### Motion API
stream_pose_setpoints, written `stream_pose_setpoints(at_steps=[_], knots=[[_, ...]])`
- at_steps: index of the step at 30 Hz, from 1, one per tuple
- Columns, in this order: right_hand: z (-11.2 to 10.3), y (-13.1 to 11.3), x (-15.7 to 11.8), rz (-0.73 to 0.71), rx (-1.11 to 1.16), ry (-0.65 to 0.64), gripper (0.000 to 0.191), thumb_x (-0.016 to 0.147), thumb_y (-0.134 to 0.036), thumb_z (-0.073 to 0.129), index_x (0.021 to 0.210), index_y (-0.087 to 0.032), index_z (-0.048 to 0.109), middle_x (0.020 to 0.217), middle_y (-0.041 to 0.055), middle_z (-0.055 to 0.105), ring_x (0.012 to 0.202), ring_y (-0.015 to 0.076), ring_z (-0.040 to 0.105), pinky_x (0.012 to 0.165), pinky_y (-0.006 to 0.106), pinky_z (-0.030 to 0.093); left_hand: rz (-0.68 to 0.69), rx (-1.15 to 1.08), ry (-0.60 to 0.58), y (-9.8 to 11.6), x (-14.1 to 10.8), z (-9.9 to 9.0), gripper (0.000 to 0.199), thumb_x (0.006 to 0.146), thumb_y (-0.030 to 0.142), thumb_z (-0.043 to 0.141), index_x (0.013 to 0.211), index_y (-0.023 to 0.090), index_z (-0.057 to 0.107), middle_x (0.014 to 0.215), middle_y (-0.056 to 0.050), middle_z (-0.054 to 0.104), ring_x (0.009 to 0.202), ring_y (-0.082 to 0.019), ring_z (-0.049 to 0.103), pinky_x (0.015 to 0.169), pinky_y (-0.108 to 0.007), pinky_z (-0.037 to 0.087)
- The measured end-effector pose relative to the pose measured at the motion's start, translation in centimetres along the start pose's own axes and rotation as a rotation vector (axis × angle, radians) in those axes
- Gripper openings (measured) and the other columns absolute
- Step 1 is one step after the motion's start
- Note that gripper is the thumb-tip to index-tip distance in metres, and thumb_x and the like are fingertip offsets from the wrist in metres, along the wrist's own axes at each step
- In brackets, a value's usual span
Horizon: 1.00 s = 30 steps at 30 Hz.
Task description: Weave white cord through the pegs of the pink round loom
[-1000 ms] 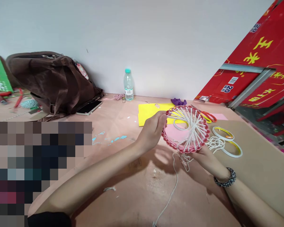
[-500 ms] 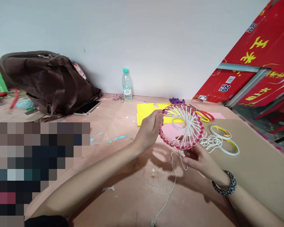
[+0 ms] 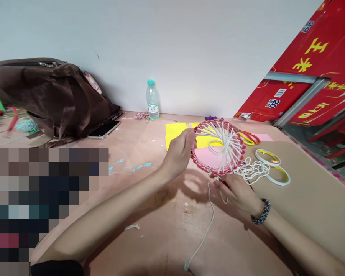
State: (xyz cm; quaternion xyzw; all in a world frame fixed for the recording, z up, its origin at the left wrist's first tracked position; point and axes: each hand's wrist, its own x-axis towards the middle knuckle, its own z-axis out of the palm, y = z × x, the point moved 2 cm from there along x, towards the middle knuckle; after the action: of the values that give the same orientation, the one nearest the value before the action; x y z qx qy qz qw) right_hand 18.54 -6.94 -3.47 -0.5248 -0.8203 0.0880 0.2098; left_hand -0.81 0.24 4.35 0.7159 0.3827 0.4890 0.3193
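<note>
My left hand [image 3: 178, 155] is shut on the left rim of a round red-rimmed loom [image 3: 220, 147], which is strung with white cord spokes meeting near its centre. My right hand [image 3: 235, 193] sits just below the lower rim, its fingers slightly spread and close to a white cord [image 3: 208, 230]. That cord trails down over the pink tabletop. I cannot tell whether these fingers pinch it. A tangle of white cord [image 3: 254, 170] lies to the right of the loom.
Yellow paper [image 3: 178, 132] and pink paper [image 3: 207, 158] lie under the loom. Red-handled scissors [image 3: 248, 138] and several tape rolls [image 3: 267, 156] are at right on cardboard [image 3: 310, 199]. Farther back stand a water bottle [image 3: 152, 100], a phone [image 3: 103, 129] and a brown bag [image 3: 51, 96].
The loom has shifted slightly left and up in view, along with the whole scene. My right hand has come away from under the rim, its fingers now just below it.
</note>
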Motion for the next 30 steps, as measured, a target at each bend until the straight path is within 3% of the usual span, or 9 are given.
stream_pose_setpoints(at_steps=[3, 5, 9, 14, 17, 22, 27, 30], knots=[[-0.2, 0.6, -0.3, -0.179, 0.047, 0.206, 0.028, 0.096, -0.031, 0.037, 0.085, -0.019, 0.06, 0.069, 0.0044, 0.062, 0.062, 0.0165, 0.059, 0.058, 0.026, 0.042, -0.093, -0.125, -0.015, -0.6, 0.1, 0.4, 0.04, 0.094, 0.042, 0.03, 0.077, 0.016, 0.056, 0.072, -0.001, 0.056, 0.068, -0.012, 0.052, 0.068, -0.024, 0.039], [-0.5, 0.7, -0.4, -0.264, 0.09, 0.276, 0.024, 0.097, -0.025, 0.036, 0.096, -0.019, 0.06, 0.079, 0.0055, 0.065, 0.07, 0.0164, 0.062, 0.063, 0.026, 0.045, -0.233, -0.297, -0.055, -1.2, 0.1, 0.8, 0.044, 0.093, 0.046, 0.031, 0.072, 0.015, 0.056, 0.064, 0.0, 0.054, 0.058, -0.011, 0.049, 0.061, -0.023, 0.04], [-0.9, 0.2, -0.1, -0.18, 0.14, 0.235, 0.024, 0.096, -0.022, 0.037, 0.096, -0.02, 0.061, 0.073, 0.0031, 0.064, 0.064, 0.0146, 0.06, 0.058, 0.024, 0.044, -0.51, -0.682, -0.163, -1.8, -0.4, 1.9, 0.044, 0.09, 0.05, 0.038, 0.091, 0.014, 0.062, 0.07, -0.003, 0.062, 0.056, -0.01, 0.054, 0.058, -0.024, 0.046], [-0.7, -1.7, 0.0, -0.156, 0.203, 0.217, 0.024, 0.096, -0.023, 0.039, 0.088, -0.018, 0.061, 0.073, 0.0037, 0.065, 0.065, 0.0146, 0.06, 0.059, 0.024, 0.044, -0.617, -0.813, -0.208, -2.1, -1.1, 2.5, 0.04, 0.089, 0.046, 0.045, 0.105, 0.015, 0.063, 0.097, -0.01, 0.069, 0.078, -0.016, 0.063, 0.069, -0.028, 0.05], [-0.9, -2.7, 0.0, -0.18, 0.21, 0.174, 0.021, 0.095, -0.021, 0.042, 0.088, -0.018, 0.061, 0.076, 0.0031, 0.066, 0.066, 0.0138, 0.061, 0.061, 0.023, 0.044, -0.654, -0.84, -0.228, -2.5, -1.1, 2.8, 0.035, 0.089, 0.042, 0.048, 0.1, 0.013, 0.064, 0.091, -0.009, 0.07, 0.074, -0.014, 0.062, 0.069, -0.026, 0.05], [-2.0, -3.6, -0.5, -0.254, 0.214, 0.213, 0.02, 0.095, -0.02, 0.041, 0.093, -0.018, 0.061, 0.079, 0.0039, 0.066, 0.07, 0.0134, 0.06, 0.063, 0.024, 0.044, -0.877, -1.096, -0.298, -2.7, -0.5, 2.7, 0.038, 0.096, 0.035, 0.031, 0.103, 0.013, 0.061, 0.078, -0.006, 0.068, 0.064, -0.012, 0.062, 0.068, -0.026, 0.052], [-1.9, -3.4, -0.9, -0.244, 0.068, 0.12, 0.025, 0.096, -0.023, 0.039, 0.095, -0.018, 0.063, 0.077, 0.0053, 0.065, 0.07, 0.0151, 0.059, 0.064, 0.026, 0.043, -0.918, -1.187, -0.086, -2.8, 0.0, 2.3, 0.047, 0.095, 0.045, 0.027, 0.094, 0.013, 0.062, 0.065, -0.004, 0.063, 0.051, -0.009, 0.057, 0.049, -0.019, 0.047], [-1.6, -2.9, -0.9, -0.224, 0.008, 0.086, 0.026, 0.095, -0.025, 0.039, 0.099, -0.019, 0.064, 0.08, 0.0063, 0.066, 0.073, 0.0162, 0.06, 0.067, 0.028, 0.045, -0.889, -1.21, -0.109, -2.4, -0.1, 2.6, 0.036, 0.091, 0.044, 0.044, 0.08, 0.014, 0.061, 0.054, 0.0, 0.055, 0.04, -0.006, 0.047, 0.04, -0.016, 0.04]])
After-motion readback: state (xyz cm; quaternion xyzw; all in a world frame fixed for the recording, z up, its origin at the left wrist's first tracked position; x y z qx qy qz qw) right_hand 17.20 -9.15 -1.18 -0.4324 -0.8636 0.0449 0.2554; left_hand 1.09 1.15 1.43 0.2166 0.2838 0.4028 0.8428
